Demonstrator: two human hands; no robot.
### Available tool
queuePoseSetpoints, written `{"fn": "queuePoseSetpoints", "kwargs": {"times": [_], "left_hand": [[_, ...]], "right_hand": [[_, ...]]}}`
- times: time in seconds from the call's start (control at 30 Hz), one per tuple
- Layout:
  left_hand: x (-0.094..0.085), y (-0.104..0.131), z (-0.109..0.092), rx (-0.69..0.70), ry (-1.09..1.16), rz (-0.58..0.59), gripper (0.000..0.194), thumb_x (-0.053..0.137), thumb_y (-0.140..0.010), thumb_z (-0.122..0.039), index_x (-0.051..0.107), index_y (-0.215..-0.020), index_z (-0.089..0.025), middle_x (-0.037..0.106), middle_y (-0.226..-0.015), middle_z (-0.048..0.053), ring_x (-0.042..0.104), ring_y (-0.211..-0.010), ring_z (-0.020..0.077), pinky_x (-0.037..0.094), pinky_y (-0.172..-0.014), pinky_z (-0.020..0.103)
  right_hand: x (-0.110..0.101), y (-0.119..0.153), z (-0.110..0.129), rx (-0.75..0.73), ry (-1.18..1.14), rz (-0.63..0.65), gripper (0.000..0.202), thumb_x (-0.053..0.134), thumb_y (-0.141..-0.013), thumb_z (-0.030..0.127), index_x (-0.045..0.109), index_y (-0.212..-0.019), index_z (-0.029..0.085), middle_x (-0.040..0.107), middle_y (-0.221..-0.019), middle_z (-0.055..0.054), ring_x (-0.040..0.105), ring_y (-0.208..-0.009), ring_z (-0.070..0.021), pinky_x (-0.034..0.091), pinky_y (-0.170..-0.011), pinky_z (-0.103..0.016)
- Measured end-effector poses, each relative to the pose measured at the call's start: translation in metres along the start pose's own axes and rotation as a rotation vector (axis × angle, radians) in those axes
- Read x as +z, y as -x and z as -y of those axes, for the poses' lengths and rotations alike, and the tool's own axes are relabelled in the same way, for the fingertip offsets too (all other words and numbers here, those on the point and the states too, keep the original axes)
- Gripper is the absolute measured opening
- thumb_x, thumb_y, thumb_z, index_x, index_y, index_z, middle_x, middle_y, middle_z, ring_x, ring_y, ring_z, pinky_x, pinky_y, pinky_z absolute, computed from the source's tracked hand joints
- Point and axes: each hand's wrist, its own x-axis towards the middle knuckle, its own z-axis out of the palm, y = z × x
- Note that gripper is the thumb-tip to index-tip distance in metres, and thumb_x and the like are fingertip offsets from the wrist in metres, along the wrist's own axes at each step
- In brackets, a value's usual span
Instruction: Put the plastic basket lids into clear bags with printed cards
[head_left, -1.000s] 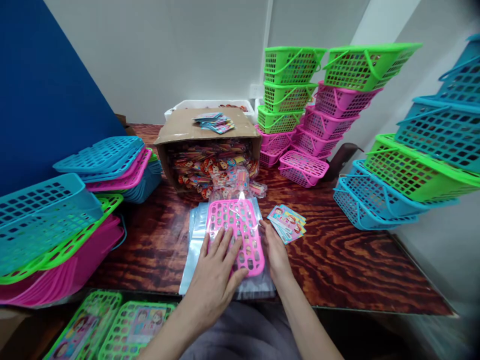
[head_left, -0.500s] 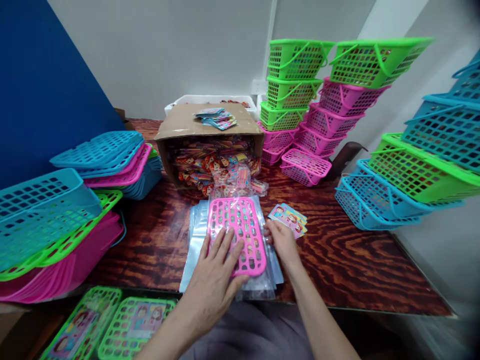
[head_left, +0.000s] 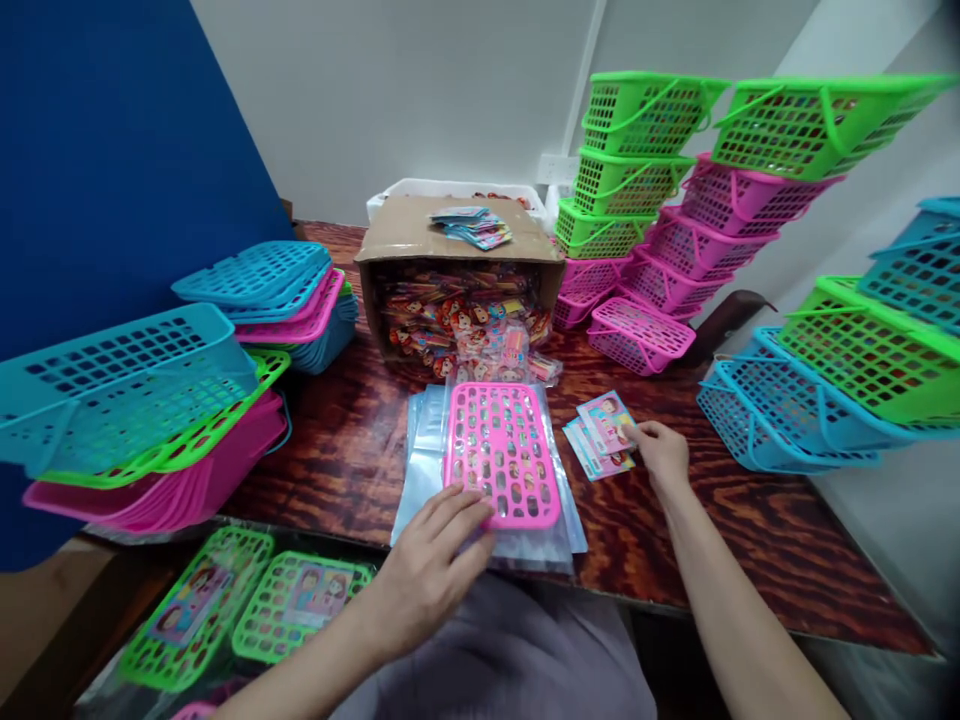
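Note:
A pink perforated basket (head_left: 501, 450) in a clear bag lies on a pile of plastic bags (head_left: 424, 470) at the table's front edge. My left hand (head_left: 435, 560) rests its fingertips on the lower left of the pink basket, fingers bent and a little apart. To the right, my right hand (head_left: 660, 455) pinches the edge of a picture card (head_left: 609, 418) between thumb and fingers. More cards (head_left: 592, 458) lie beneath and beside that card on the wood.
A cardboard box (head_left: 465, 250) of small packets stands behind the bags. Nested baskets (head_left: 172, 400) sit at left, stacked filled baskets (head_left: 634, 185) and blue baskets (head_left: 795, 400) at right. Bagged green baskets (head_left: 300, 600) lie below the table's left front edge.
My right hand has left the bag's right edge, moved right and taken hold of a card. My left hand has slid down toward the pink basket's lower edge. The view has shifted left.

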Motion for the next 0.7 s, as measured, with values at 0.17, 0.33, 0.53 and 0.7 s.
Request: {"fn": "queuePoseSetpoints", "kwargs": {"times": [0.17,0.33,0.53,0.7], "left_hand": [[-0.006,-0.011,0.003,-0.052,-0.022,-0.034,0.017,0.051,-0.093,-0.009,0.064,-0.101,-0.017,0.063,-0.088,0.005,0.056,-0.085,0.0192,0.051,-0.080,0.036],[-0.010,-0.025,0.007,-0.097,0.045,-0.060,0.011,0.053,-0.096,-0.016,0.064,-0.095,-0.017,0.062,-0.084,0.005,0.053,-0.080,0.0182,0.045,-0.071,0.032],[-0.016,-0.034,0.017,-0.098,0.047,-0.068,0.014,0.055,-0.097,-0.022,0.065,-0.089,-0.016,0.062,-0.084,0.005,0.053,-0.081,0.0186,0.043,-0.073,0.033],[-0.024,-0.032,0.018,-0.014,-0.064,-0.054,0.018,0.052,-0.098,-0.021,0.065,-0.087,-0.015,0.062,-0.083,0.005,0.052,-0.081,0.0201,0.041,-0.074,0.034]], "right_hand": [[-0.056,0.070,0.021,0.033,-0.375,0.154,0.053,0.077,-0.053,0.065,0.057,-0.076,0.022,0.054,-0.065,0.002,0.042,-0.050,-0.0115,0.029,-0.044,-0.025],[-0.065,0.186,0.024,0.300,-0.555,0.722,0.049,0.090,-0.053,0.053,0.061,-0.074,0.019,0.060,-0.061,0.000,0.047,-0.045,-0.0090,0.036,-0.042,-0.020],[-0.012,0.245,0.034,0.362,-0.701,0.841,0.044,0.086,-0.068,0.050,0.057,-0.071,0.016,0.057,-0.056,0.004,0.039,-0.037,-0.0013,0.022,-0.035,-0.012],[-0.012,0.251,0.044,0.343,-0.771,0.668,0.045,0.089,-0.065,0.049,0.059,-0.074,0.017,0.056,-0.057,0.005,0.043,-0.041,-0.0026,0.029,-0.038,-0.012]]}}
